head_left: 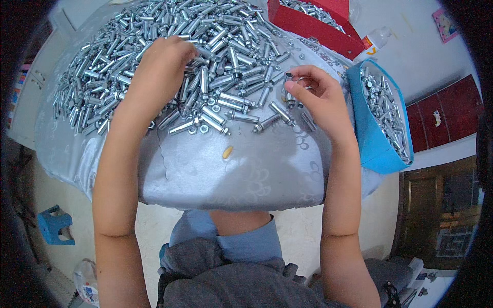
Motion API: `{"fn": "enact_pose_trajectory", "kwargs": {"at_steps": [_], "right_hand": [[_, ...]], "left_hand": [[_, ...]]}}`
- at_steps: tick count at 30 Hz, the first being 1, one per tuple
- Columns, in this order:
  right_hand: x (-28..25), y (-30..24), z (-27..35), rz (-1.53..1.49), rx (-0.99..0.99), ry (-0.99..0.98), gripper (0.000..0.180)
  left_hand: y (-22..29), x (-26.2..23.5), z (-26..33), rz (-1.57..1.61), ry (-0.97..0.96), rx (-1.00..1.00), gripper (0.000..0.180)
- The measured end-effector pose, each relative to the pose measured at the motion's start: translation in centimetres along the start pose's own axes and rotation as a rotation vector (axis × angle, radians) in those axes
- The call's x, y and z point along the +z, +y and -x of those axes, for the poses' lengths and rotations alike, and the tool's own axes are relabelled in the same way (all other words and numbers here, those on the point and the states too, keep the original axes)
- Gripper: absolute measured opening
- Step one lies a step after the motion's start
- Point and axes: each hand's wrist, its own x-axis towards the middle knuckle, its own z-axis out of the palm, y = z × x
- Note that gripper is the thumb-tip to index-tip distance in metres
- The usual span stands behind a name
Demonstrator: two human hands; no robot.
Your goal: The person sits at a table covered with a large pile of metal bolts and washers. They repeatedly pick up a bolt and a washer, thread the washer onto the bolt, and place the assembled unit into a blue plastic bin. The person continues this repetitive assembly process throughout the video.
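Observation:
A large heap of silver expansion bolts [233, 59] with sleeves and nuts covers the far side of the table. My left hand [167, 59] reaches into the heap with its fingers curled down; the back of the hand hides most of what they grip, and bolts lie right against the fingertips. At the heap's right edge, my right hand [323, 95] pinches an expansion bolt [288, 84] between thumb and fingers, its dark end up. Below it on the cloth lie several loose bolts [281, 113] and, left of those, small nuts [204, 129].
A blue bin [354, 97] full of bolts stands to the right of my right hand. Behind it are a red box [313, 28] with more bolts and a clear bottle [377, 38]. A small yellow piece [227, 152] lies on the silver tablecloth [205, 179]. A blue stool [54, 226] stands lower left.

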Motion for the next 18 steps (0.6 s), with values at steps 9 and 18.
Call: {"fn": "enact_pose_trajectory", "kwargs": {"at_steps": [9,18], "right_hand": [[1.5,-0.2,-0.2,-0.419,0.157,-0.223,0.024],[2.6,-0.5,0.3,-0.398,0.085,-0.305,0.024]], "left_hand": [[3.7,-0.4,-0.8,1.714,0.019,-0.665,0.029],[4.6,-0.7,-0.7,1.887,0.054,-0.670,0.027]]}}
